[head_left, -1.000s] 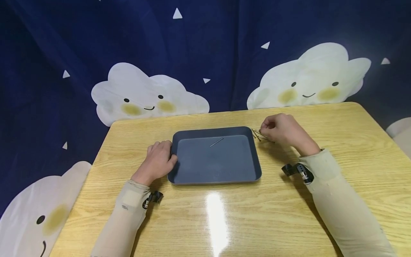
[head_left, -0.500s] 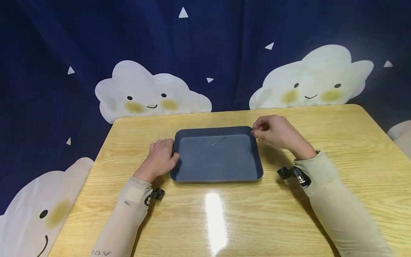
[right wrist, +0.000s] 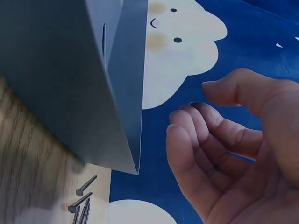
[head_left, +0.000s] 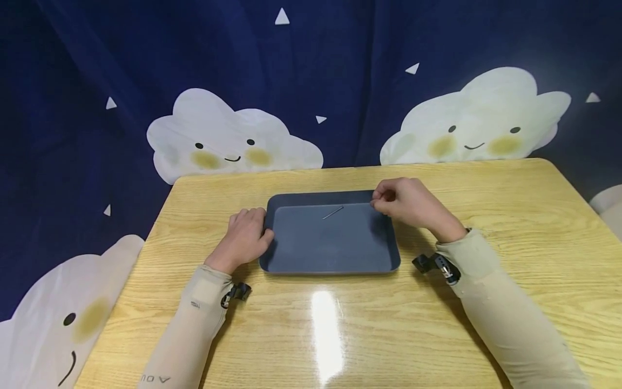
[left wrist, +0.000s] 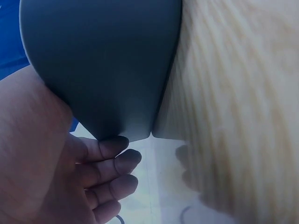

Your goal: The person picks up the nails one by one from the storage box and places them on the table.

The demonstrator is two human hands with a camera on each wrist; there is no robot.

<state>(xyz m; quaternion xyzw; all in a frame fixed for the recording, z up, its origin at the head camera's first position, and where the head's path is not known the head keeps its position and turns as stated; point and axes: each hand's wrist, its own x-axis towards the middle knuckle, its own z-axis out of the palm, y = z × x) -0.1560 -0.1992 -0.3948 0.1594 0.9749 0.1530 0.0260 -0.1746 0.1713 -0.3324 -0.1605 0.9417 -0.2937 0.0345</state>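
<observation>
A dark grey rectangular tray (head_left: 335, 243) lies on the table, with one thin nail (head_left: 333, 212) in its back part. My left hand (head_left: 245, 237) grips the tray's left rim, thumb on the inner side and fingers outside, as the left wrist view also shows. Over the tray's back right corner hovers my right hand (head_left: 408, 202), thumb and forefinger brought together. A small dark end of a nail (right wrist: 196, 105) shows at the forefinger's tip in the right wrist view; the rest of it is hidden.
Several loose nails (right wrist: 83, 205) lie on the table beside the tray's right side, hidden behind the right hand in the head view. The wooden table (head_left: 291, 329) ends at a dark blue cloth (head_left: 340, 65) printed with clouds.
My right hand has moved left, from the loose nails to above the tray's back right corner. The left hand stays on the tray rim. The view has shifted slightly.
</observation>
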